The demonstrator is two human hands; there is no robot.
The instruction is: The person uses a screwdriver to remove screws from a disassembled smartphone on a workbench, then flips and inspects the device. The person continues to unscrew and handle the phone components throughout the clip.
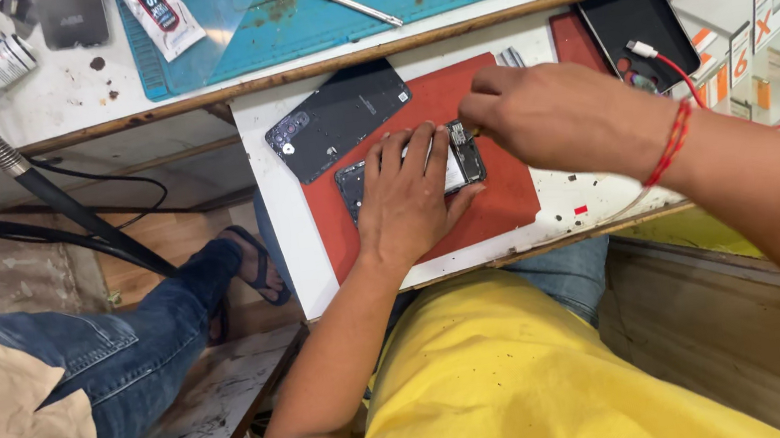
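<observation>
We have an opened phone [459,162] lying on a red mat [498,200] on the small white surface [282,218] over our lap. Our left hand [407,199] lies flat across it, fingers spread wide, pinning it down and hiding most of it. Our right hand [552,117] is closed in a pinch on a thin tool whose tip meets the phone's far right corner; the tool itself is mostly hidden, so we cannot tell its kind.

What could go wrong, as we judge it: the tip could skid off that corner and scratch the exposed parts, since the grip is tight and the spot small. If the left hand eases, the phone could slide on the mat and spoil the aim. Any small loosened part could roll off the near edge into our lap.

The phone shows its back removed: a dark frame, a pale panel in the middle and small metallic parts at the corner. Its dark back cover [337,120] lies just beyond on the left, half on the mat. A second phone [638,28] with a red cable [682,70] sits far right.
</observation>
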